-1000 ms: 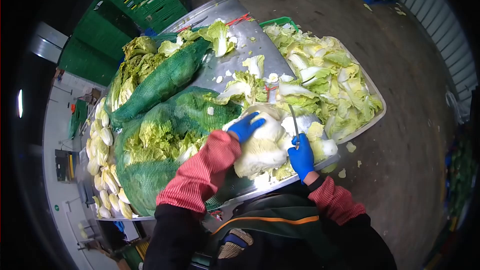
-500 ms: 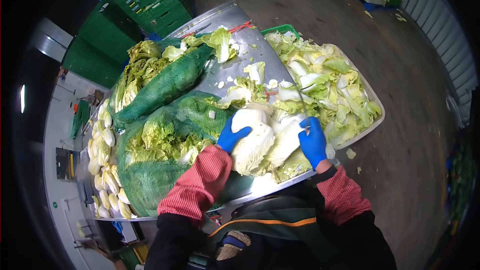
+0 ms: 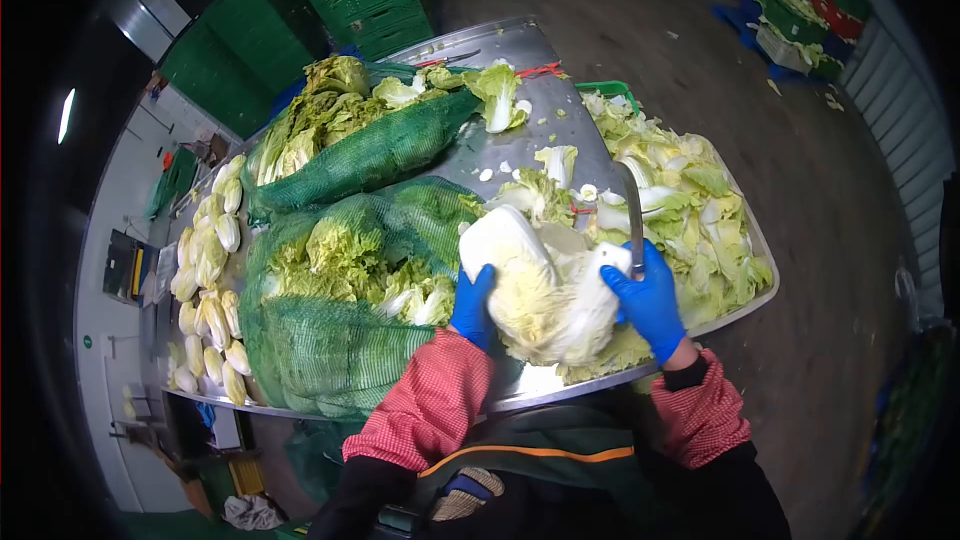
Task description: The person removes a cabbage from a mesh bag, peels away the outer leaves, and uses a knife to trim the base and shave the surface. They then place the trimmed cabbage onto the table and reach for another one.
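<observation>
My left hand (image 3: 473, 308), in a blue glove, grips the side of a pale Chinese cabbage (image 3: 515, 280) above the metal table. A knife (image 3: 634, 210) is closed in my right hand (image 3: 648, 300), also gloved in blue, its curved blade standing up and away from me. The right thumb presses on the white base of a cabbage leaf (image 3: 590, 305) that is spread out from the head's right side. Beneath the head lie trimmed outer leaves (image 3: 545, 195). The knife's handle is hidden inside my fingers.
Green net bags (image 3: 330, 350) with cabbages lie to the left, beyond them several trimmed cabbages (image 3: 215, 240). A bin (image 3: 765, 285) heaped with loose leaves stands against the right side of the table (image 3: 575, 125). A second knife (image 3: 450, 59) lies at the far end. Green crates (image 3: 375, 5) are stacked behind.
A leaf on the cabbage's right side has been pulled outward by my right hand. The knife blade has swung more upright, and the whole view has shifted slightly.
</observation>
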